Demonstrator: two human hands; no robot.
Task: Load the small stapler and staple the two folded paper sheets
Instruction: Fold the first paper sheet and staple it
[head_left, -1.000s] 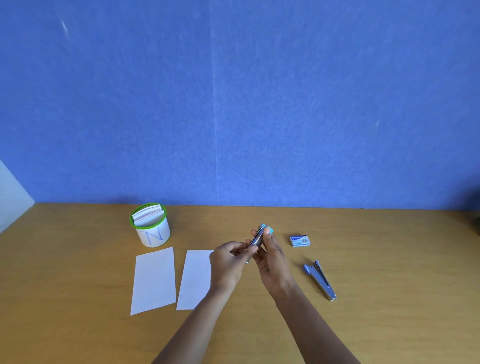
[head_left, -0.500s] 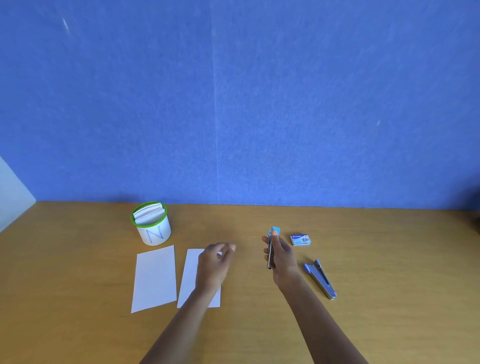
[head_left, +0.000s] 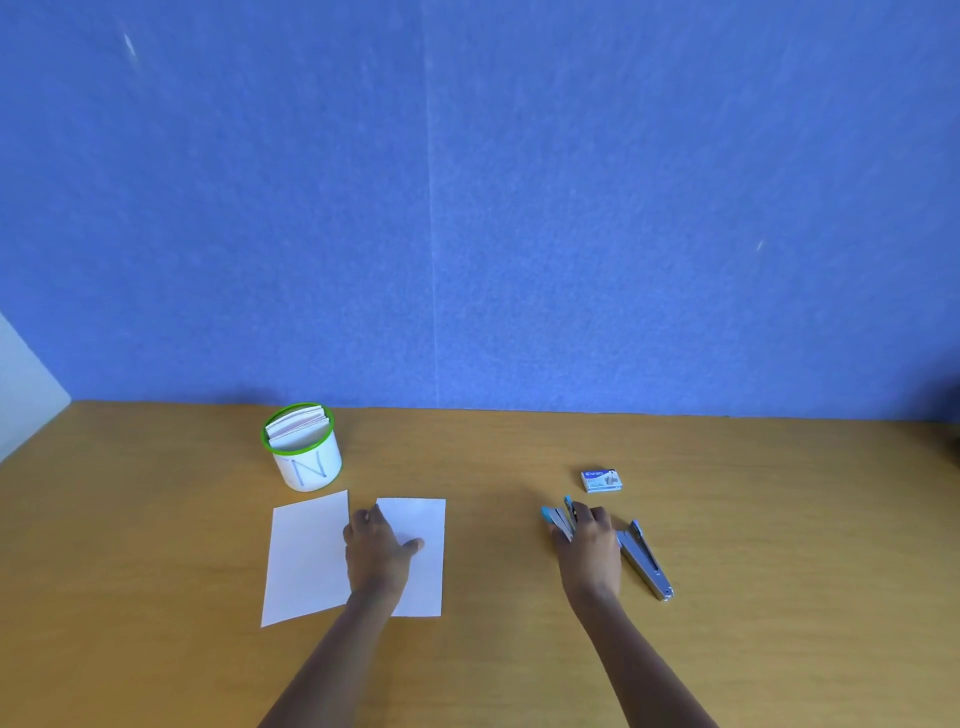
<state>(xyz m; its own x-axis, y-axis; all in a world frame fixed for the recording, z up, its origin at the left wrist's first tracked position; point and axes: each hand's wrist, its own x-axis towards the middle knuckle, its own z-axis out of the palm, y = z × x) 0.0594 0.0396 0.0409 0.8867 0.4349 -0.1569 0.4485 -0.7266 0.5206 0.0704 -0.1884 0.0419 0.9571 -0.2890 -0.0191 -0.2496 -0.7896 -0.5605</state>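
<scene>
Wooden desk (head_left: 493, 649): left hand (head_left: 376, 551), fingers straight, rests on white sheet (head_left: 420, 519); right hand (head_left: 589, 556), fingers clamped, holds blue-tipped stapler (head_left: 558, 517).

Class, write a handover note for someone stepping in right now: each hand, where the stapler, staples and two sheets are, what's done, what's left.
Left hand rests on the right sheet, at its left edge.
Right hand holds the small stapler low at the table.
Left sheet lies beside the right one, not stacked.
Staple box sits beyond the right hand.
Done: stapler in hand; whether loaded, cannot tell.
Left: stack the sheets, staple them.
</scene>
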